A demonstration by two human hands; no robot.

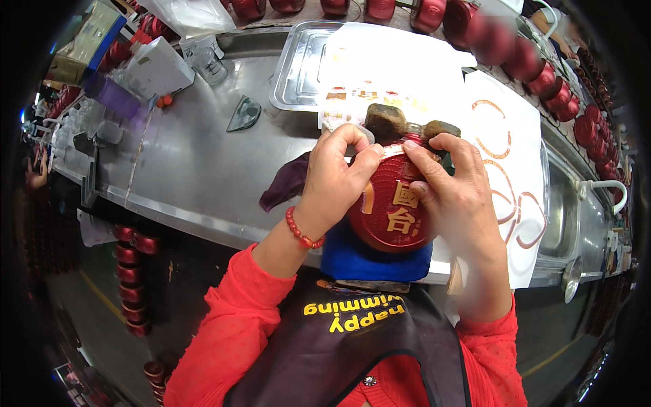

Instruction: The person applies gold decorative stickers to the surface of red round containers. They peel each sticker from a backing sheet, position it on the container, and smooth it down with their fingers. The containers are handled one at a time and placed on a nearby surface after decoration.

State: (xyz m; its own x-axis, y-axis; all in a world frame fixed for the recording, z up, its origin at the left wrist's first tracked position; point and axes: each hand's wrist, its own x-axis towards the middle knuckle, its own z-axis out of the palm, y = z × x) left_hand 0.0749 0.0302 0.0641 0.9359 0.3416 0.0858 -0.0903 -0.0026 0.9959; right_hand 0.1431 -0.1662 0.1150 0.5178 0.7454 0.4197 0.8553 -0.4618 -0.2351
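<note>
A round dark-red bottle (383, 227) with raised gold characters lies face up on a blue pad (373, 263) in front of me. Across its upper end runs a thin whitish-gold label strip (392, 151). My left hand (333, 178) is closed, pinching the strip's left end between thumb and forefinger. The forefinger of my right hand (462, 182) presses on the strip's right end, while its thumb rests against the bottle's face. Just beyond, the bottle's upper end meets a brown two-lobed support (386, 122). My fingers partly hide the bottle's shoulder.
White sheets (525, 129) with curved label strips (503, 178) lie at right. A clear tray (293, 71), a green glass piece (244, 114) and a dark cloth (285, 182) are on the steel bench (203, 159). Red bottles (542, 78) line the back; a sink (561, 203) is at far right.
</note>
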